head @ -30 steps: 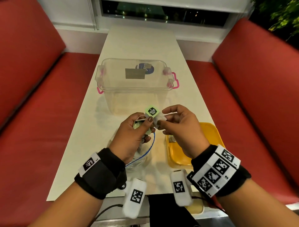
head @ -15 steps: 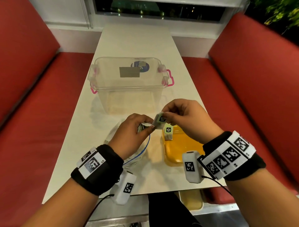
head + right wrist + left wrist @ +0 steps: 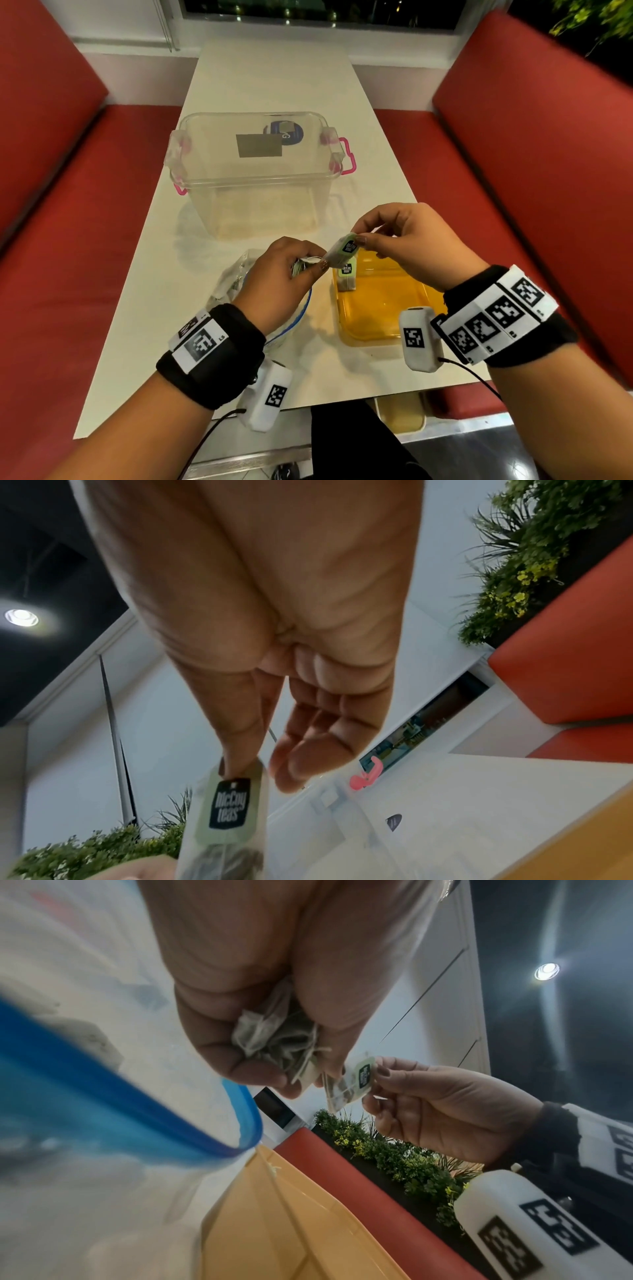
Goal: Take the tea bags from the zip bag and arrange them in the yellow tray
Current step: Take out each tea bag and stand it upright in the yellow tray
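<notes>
While the right hand (image 3: 407, 243) pinches one pale green-tagged paper tea bag (image 3: 342, 254) by its top edge between thumb and forefinger, the left hand (image 3: 281, 277) just beside it is curled around a crumpled bunch of further tea bags (image 3: 277, 1039) — how many sit in that fist cannot be told, since gauze and strings are bunched together. The pinched bag hangs tilted between the two hands, its lower end touching or nearly touching the left fingertips (image 3: 322, 264). Its black label reads "McCoy teas" in the right wrist view.

Below the right hand lies one shallow yellow plastic tray (image 3: 383, 308) on the white table (image 3: 164, 308); a single tea bag (image 3: 346, 279) already lies in the tray's corner nearest the left hand. Under the left hand sits one clear zip bag with a blue seal strip (image 3: 239, 284), its mouth open; something pale shows inside, too blurred to count.

Beyond both hands stands one clear plastic storage box with pink clip handles (image 3: 253, 178). Two red padded benches (image 3: 68, 240) flank the table — one outside each arm.
</notes>
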Motion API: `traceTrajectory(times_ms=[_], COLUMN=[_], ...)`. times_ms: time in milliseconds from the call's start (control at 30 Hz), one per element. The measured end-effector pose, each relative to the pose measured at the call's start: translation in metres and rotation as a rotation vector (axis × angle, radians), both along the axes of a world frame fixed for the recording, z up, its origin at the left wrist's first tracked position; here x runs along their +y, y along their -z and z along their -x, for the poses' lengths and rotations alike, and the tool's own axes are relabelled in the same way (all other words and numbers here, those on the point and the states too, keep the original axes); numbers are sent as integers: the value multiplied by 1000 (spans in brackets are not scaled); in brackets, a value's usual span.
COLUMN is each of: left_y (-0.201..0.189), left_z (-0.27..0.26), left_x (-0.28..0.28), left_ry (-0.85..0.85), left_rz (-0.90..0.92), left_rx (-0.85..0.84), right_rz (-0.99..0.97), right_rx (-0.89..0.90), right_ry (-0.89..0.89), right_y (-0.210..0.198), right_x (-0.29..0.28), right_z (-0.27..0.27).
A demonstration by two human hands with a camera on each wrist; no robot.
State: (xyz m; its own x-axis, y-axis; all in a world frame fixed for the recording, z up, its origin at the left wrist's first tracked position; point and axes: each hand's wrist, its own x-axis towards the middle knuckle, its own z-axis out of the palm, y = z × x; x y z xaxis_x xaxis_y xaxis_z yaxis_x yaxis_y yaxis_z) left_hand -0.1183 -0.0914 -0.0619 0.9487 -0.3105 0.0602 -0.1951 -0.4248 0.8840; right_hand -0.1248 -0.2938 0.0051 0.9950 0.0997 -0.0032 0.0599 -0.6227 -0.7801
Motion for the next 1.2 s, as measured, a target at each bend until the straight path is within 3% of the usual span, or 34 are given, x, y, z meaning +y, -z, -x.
traceTrajectory(times_ms=[200,400,533,700,1200], left_y=[3,11,7,2,1], left_z=[-3,-3,2,8,14], left_x=[-5,-3,1,3,13], left_ry=[-6,-52,-96,-148,-158], left_rz=[-48,28,197,344,448], left_rx=[-67,18,172,263,326], right_rz=[98,300,586,765,808], right_rx=[-31,23,117,252,237], right_ry=[-32,-110,-199,-279,-259], right_y=[-7,-11,1,34,49], right_x=[-6,-10,-8,6,19], right_z=[-9,-23,-37,-54,-65])
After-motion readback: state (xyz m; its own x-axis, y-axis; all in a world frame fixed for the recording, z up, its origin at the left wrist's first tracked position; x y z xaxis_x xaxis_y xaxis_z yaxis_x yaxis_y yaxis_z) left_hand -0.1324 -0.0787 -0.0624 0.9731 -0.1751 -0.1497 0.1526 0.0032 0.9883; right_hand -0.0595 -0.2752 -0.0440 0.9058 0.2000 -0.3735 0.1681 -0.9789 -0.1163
